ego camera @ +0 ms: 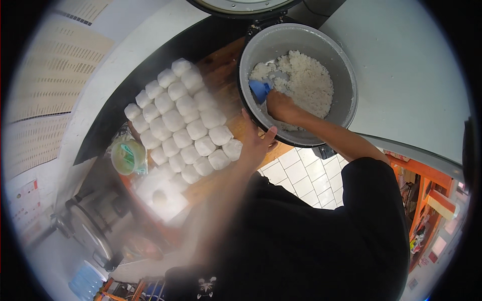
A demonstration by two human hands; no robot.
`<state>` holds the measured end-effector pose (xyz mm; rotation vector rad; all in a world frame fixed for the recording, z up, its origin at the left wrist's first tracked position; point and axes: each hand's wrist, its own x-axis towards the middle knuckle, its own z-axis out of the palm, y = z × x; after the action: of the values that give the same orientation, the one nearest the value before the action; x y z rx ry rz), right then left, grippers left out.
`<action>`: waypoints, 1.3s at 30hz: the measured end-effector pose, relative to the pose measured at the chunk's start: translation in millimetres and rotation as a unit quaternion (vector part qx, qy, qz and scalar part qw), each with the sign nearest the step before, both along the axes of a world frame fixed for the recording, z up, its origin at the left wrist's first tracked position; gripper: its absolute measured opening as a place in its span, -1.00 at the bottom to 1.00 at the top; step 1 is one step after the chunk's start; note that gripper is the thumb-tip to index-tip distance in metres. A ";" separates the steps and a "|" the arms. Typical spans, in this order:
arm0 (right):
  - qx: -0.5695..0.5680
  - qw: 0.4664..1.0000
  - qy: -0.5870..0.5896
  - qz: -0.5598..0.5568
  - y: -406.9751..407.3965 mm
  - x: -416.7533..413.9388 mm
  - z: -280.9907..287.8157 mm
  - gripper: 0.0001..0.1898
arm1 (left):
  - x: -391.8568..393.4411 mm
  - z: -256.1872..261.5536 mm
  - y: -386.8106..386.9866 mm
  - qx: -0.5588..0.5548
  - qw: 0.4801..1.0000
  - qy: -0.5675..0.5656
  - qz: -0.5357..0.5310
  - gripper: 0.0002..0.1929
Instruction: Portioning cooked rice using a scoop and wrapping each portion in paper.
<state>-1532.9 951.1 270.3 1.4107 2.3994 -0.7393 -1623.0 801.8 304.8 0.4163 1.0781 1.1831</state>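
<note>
Cooked white rice [310, 81] lies in the round metal pot of a large rice cooker [343, 67], its lid [244, 8] raised at the top. Inside the pot, my right hand [279, 106] grips a blue plastic scoop [259, 90] near the left wall. My left hand [260, 139] rests against the cooker's lower left outer rim, its thumb up and fingers partly hidden. Left of the cooker, many rounded white wrapped bundles [182, 138] sit in close rows on a wooden table [233, 96]. What they contain is not visible.
A clear tub with something green [128, 157] and a stack of white sheets [162, 195] stand at the table's left. Lower left is a steel-lidded cooker [90, 229]. Orange shelves [421, 184] are at right. Haze blurs the lower left.
</note>
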 end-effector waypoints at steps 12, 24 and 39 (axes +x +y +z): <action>0.036 0.992 0.112 -0.036 23.0 66.8 6.6 -0.73 | -2.0 1.4 5.4 -0.015 1.000 0.005 -0.020 0.03; -0.247 0.958 -0.008 -0.147 25.2 39.5 8.7 -0.75 | -5.2 3.8 3.8 -0.009 1.000 0.003 -0.016 0.00; -0.176 0.984 -0.022 0.030 5.8 -18.4 26.2 -0.71 | -12.9 6.6 -0.2 -0.023 0.999 0.004 -0.028 0.05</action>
<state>-1551.2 957.0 296.5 1.1913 2.1338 -1.0427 -1635.8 801.6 311.5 0.4139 1.0919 1.1055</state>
